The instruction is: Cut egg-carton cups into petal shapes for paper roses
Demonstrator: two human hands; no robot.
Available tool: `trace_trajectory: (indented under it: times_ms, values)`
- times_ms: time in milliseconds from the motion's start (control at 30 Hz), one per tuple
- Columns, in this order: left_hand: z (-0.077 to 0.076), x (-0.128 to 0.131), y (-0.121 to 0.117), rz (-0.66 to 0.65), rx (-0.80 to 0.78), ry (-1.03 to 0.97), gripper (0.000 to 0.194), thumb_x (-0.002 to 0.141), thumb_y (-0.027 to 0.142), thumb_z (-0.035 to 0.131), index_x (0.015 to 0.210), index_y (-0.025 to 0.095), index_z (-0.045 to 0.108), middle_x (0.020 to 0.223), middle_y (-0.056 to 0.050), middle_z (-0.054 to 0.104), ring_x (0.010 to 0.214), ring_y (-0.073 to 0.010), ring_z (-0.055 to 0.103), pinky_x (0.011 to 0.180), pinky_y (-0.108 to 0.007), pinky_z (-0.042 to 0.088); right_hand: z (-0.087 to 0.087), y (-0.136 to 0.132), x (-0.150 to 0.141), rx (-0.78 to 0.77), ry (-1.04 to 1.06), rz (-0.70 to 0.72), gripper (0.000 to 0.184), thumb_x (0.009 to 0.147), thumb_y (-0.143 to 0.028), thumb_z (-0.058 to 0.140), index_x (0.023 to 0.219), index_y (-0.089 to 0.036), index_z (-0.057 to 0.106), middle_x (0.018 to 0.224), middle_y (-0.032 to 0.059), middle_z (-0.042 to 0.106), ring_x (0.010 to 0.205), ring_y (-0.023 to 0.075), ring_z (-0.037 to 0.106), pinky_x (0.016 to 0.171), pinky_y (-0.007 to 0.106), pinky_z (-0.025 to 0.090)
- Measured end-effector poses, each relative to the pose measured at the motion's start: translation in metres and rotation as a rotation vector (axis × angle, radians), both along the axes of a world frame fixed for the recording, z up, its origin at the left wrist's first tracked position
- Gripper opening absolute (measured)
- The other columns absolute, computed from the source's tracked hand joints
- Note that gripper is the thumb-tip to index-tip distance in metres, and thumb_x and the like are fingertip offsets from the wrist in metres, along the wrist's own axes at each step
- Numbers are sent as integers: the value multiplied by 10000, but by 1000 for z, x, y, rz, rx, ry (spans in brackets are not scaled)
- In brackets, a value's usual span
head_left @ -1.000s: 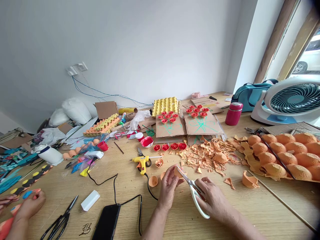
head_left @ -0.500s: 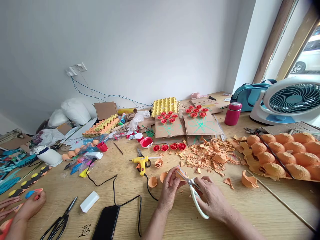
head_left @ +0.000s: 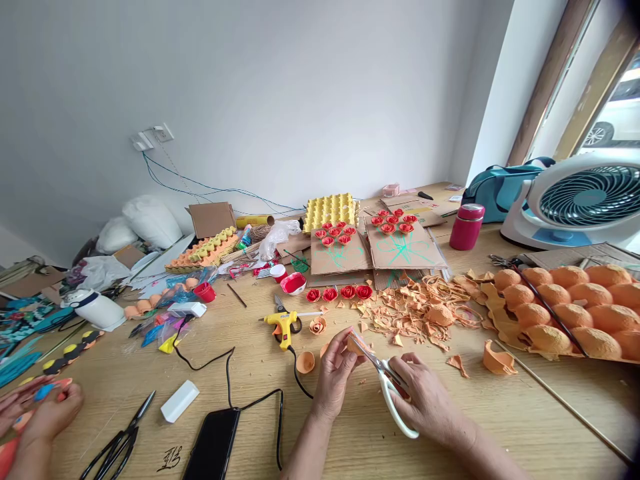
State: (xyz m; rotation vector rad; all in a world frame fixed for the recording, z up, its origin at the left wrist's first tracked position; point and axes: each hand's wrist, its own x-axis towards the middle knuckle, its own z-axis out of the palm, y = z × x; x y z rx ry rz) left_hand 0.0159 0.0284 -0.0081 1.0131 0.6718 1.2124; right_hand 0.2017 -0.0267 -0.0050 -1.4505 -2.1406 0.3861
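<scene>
The left hand (head_left: 336,373) is closed in a pinch on a small curved piece of orange moulded pulp (head_left: 356,345), located just above the wood-grain table (head_left: 240,363), centrally before the wearer. The right hand (head_left: 425,400) grips a pair of white-handled metal scissors (head_left: 386,375), its fingers around the handles and the blades pointing away and leftward onto the piece. The left fingertips sit to the piece's left, presumably to steady it while leaving the blade line accessible; whether the blades are parted cannot be determined. Two-handed working explains why the yellow hot-glue gun (head_left: 286,327) lies unheld on the table, its black cord trailing towards the wearer. A rounded orange pulp cup (head_left: 305,363) rests just left of the left hand and a layered orange pulp rosette (head_left: 317,325) beyond it, both apparently placed for easy reach. The heap of orange pulp scraps (head_left: 415,310) lies beyond the hands, probably to spare the near surface. Behind the rosette, four red-painted pulp flowers (head_left: 349,293) stand in a row, seemingly spaced to limit contact, although the right-hand two sit very close together.
</scene>
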Motion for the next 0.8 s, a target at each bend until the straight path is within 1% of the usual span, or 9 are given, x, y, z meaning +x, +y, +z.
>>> trace_trajectory:
  times_ms: [100,200,300,400,500,633,733,800]
  values:
    - [2,0,0,-4,16,-1,457,824,355,744,1257,258,636,1179,-85,681,1048,-248,675,934,-394,553,1,-1,0,-8,-5,0,247,936,-301,486,724,-236,378,680,10,545,702,195,507,641,304,374]
    - [3,0,-1,-14,4,-24,451,830,342,743,1260,267,627,1192,-78,678,1050,-231,674,936,-366,543,2,-1,0,0,-5,1,257,945,-308,481,720,-236,379,677,10,542,701,193,509,637,302,371]
    - [4,1,-2,-13,-43,-76,439,825,356,747,1234,250,629,1175,-79,675,1033,-223,668,895,-353,560,1,-1,-1,18,7,5,261,950,-311,482,722,-236,378,675,7,540,702,191,513,641,298,380]
    - [3,2,-2,10,-86,-97,395,812,386,755,1154,218,651,1110,-72,677,958,-194,663,842,-335,576,0,0,-3,37,17,4,238,945,-288,480,735,-237,378,678,4,543,708,194,525,659,302,395]
    - [4,3,-1,30,-89,-84,363,800,384,765,1103,216,657,1047,-46,667,921,-170,645,840,-330,576,-2,1,-3,47,19,3,219,937,-273,475,748,-241,369,674,1,544,711,201,537,680,316,409]
    - [6,4,-3,11,-64,-41,338,780,379,777,1061,234,660,996,-17,649,930,-175,630,854,-349,576,-4,3,-2,54,26,-3,201,927,-280,476,770,-247,353,674,-13,542,654,186,516,733,354,426]
    - [8,5,-5,-21,-56,-15,320,781,367,775,1042,227,653,987,-26,650,932,-186,628,854,-356,576,-3,4,-1,59,31,3,190,913,-263,479,781,-249,343,688,-21,544,625,174,495,776,377,430]
    - [7,6,-5,-35,-48,-17,297,799,354,760,1043,224,649,1011,-35,653,942,-184,624,857,-353,573,-1,3,-1,59,34,10,186,907,-255,481,785,-251,341,700,-19,551,640,177,504,787,379,432]
